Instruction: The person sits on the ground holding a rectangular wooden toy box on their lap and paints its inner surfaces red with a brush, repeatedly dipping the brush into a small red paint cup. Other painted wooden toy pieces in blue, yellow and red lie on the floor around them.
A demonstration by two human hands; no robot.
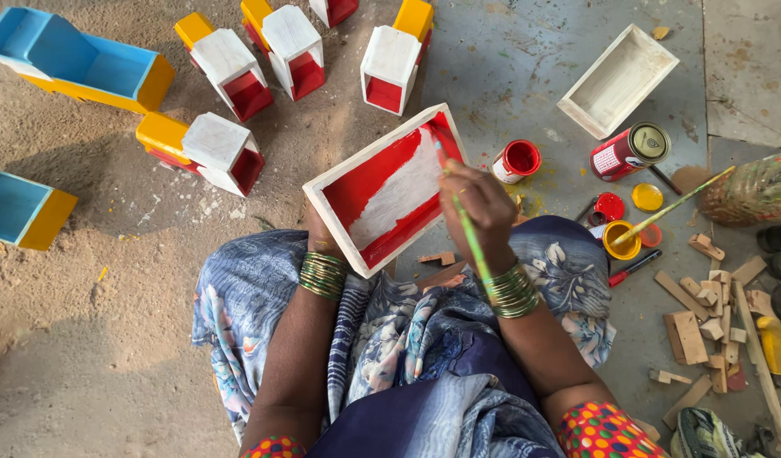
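Note:
A shallow white wooden tray (318,181) rests tilted on my knee, its inside partly painted red with a white patch in the middle. My left hand (320,233) is mostly hidden behind the tray's lower edge and holds it up. My right hand (479,206) grips a thin green-handled paintbrush (464,222), whose tip touches the red paint near the tray's upper right corner. A small open pot of red paint (518,160) stands on the floor just right of the tray.
Several painted white, red and yellow wooden pieces (229,69) stand on the sandy ground above. Blue and yellow boxes (77,61) lie at the left. An unpainted white tray (618,80), a red tin (628,151), a yellow paint pot with brush (621,240) and wood offcuts (704,305) lie at the right.

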